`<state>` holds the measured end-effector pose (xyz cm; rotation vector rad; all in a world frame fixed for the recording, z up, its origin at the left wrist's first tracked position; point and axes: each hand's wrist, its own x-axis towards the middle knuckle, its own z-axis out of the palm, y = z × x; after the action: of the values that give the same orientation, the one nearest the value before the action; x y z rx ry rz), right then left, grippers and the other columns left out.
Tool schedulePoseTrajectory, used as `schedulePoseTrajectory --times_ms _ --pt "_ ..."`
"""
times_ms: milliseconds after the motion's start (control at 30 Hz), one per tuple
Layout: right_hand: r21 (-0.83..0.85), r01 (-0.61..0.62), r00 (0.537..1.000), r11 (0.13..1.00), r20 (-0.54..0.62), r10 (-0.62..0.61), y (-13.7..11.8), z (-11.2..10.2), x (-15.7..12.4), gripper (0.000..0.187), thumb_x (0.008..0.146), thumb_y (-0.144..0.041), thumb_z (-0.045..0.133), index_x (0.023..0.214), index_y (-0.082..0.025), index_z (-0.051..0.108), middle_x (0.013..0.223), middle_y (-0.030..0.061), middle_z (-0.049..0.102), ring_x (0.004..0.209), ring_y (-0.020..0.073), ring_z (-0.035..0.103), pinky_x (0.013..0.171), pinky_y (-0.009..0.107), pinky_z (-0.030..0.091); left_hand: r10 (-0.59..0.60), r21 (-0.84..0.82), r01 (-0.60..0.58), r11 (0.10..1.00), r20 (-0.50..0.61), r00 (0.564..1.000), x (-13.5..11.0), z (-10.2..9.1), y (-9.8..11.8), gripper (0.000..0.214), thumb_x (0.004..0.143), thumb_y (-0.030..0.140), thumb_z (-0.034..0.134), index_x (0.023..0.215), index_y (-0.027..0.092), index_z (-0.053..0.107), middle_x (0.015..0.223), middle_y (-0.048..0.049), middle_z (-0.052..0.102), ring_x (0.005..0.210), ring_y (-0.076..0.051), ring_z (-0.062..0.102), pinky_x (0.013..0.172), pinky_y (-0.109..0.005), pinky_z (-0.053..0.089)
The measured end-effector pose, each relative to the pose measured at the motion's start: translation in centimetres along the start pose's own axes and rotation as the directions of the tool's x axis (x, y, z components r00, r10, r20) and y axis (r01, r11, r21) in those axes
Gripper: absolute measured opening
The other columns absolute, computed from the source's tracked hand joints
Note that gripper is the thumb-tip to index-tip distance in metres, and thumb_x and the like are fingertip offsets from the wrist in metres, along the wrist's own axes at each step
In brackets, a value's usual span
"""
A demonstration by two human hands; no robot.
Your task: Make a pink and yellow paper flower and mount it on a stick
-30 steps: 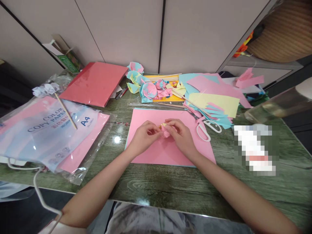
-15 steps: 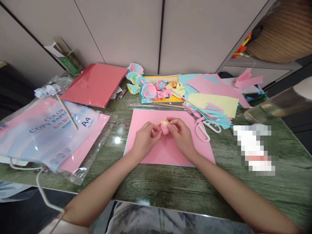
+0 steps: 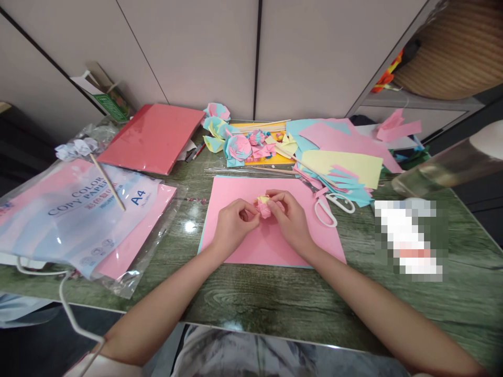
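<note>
Between my hands is a small folded paper flower [image 3: 264,207], pink with a yellow part at its top. My left hand [image 3: 234,221] has thumb and forefinger pinched together at the flower's left edge. My right hand [image 3: 290,215] grips it from the right, thumb in front and fingers curled behind. Below them lies a stack of pink paper [image 3: 243,248] with a blue edge showing. White-handled scissors [image 3: 326,210] rest at the stack's right edge, their blades partly covered by paper strips.
Several finished paper flowers [image 3: 238,148] sit at the back beside coloured sheets [image 3: 341,163] and cut strips. Left are a red folder-like pack [image 3: 153,137], a plastic bag of colour paper [image 3: 118,230] and a wooden stick [image 3: 108,180]. A clear cup [image 3: 436,162] stands right.
The fingers of my left hand have drawn closer into a pinch at the flower's edge. My right hand keeps its hold, and the flower stays nearly in place.
</note>
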<state>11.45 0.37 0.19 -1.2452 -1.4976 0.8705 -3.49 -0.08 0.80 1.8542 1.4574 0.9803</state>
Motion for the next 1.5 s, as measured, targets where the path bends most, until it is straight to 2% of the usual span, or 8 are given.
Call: schedulePoseTrajectory --times_ms 133,333,567,800,1067,1200,1500 --pt "0.009 0.009 1.0 1.0 0.003 -0.009 -0.1 0.0 0.0 0.01 0.082 -0.027 0.045 0.082 -0.02 0.052 0.105 0.0055 0.056 0.101 0.0157 0.051 0.088 0.034 0.038 0.042 0.014 -0.042 0.999 -0.026 0.999 0.0 0.0 0.0 0.003 0.067 0.02 0.059 0.067 0.018 0.058 0.074 0.001 0.052 0.056 -0.006 0.045 0.052 -0.02 0.038" --pt "0.006 0.004 1.0 1.0 -0.007 -0.004 -0.1 0.0 0.0 0.011 0.081 -0.028 0.045 0.081 -0.02 0.052 0.104 0.0056 0.056 0.101 0.0166 0.052 0.088 0.035 0.038 0.035 0.08 -0.034 0.996 -0.016 0.999 -0.1 0.3 -0.2 0.004 0.068 0.02 0.058 0.069 0.018 0.055 0.062 0.0047 0.053 0.05 -0.006 0.044 0.05 -0.02 0.037" --pt "0.033 -0.003 1.0 0.999 -0.024 0.003 0.0 0.0 0.0 0.01 0.081 -0.026 0.047 0.078 -0.02 0.053 0.101 0.0046 0.057 0.099 0.0165 0.052 0.088 0.035 0.037 0.183 0.106 -0.173 0.979 -0.083 0.98 -0.1 0.7 -0.7 0.007 0.069 0.014 0.055 0.065 0.017 0.05 0.068 0.0025 0.052 0.056 -0.006 0.044 0.053 -0.019 0.037" --pt "0.04 -0.004 1.0 0.999 -0.026 0.005 0.0 0.1 0.1 0.01 0.08 -0.028 0.048 0.078 -0.02 0.053 0.101 0.0046 0.057 0.098 0.0173 0.052 0.088 0.036 0.037 0.271 0.218 -0.249 0.944 -0.074 0.96 -0.1 1.3 -1.1 0.007 0.069 0.012 0.052 0.065 0.017 0.049 0.067 0.0023 0.054 0.056 -0.006 0.046 0.054 -0.019 0.038" --pt "0.025 0.0 0.999 1.0 -0.041 0.001 0.3 0.1 0.1 0.01 0.081 -0.028 0.048 0.078 -0.02 0.054 0.101 0.0044 0.057 0.098 0.0171 0.052 0.089 0.036 0.036 0.285 0.302 -0.246 0.921 -0.09 0.954 -0.1 1.1 -0.9 0.004 0.07 0.015 0.053 0.067 0.018 0.051 0.076 0.0002 0.054 0.066 -0.008 0.05 0.057 -0.019 0.038" --pt "0.035 0.0 0.999 0.999 -0.04 0.001 0.3 0.1 0.1 0.011 0.081 -0.028 0.048 0.078 -0.02 0.053 0.101 0.0045 0.057 0.098 0.0172 0.052 0.088 0.036 0.037 0.251 0.287 -0.228 0.93 -0.046 0.967 -0.1 1.0 -1.0 0.005 0.07 0.013 0.051 0.068 0.018 0.05 0.07 0.0025 0.054 0.057 -0.006 0.047 0.053 -0.018 0.036" --pt "0.03 -0.003 0.999 1.0 -0.045 0.004 0.3 0.1 -0.1 0.011 0.081 -0.03 0.048 0.078 -0.021 0.053 0.101 0.0041 0.056 0.098 0.0178 0.052 0.088 0.037 0.037 0.135 0.204 -0.127 0.971 -0.025 0.991 -0.1 0.9 -0.4 0.004 0.07 0.014 0.05 0.068 0.018 0.051 0.069 0.0028 0.056 0.056 -0.007 0.047 0.054 -0.019 0.036"
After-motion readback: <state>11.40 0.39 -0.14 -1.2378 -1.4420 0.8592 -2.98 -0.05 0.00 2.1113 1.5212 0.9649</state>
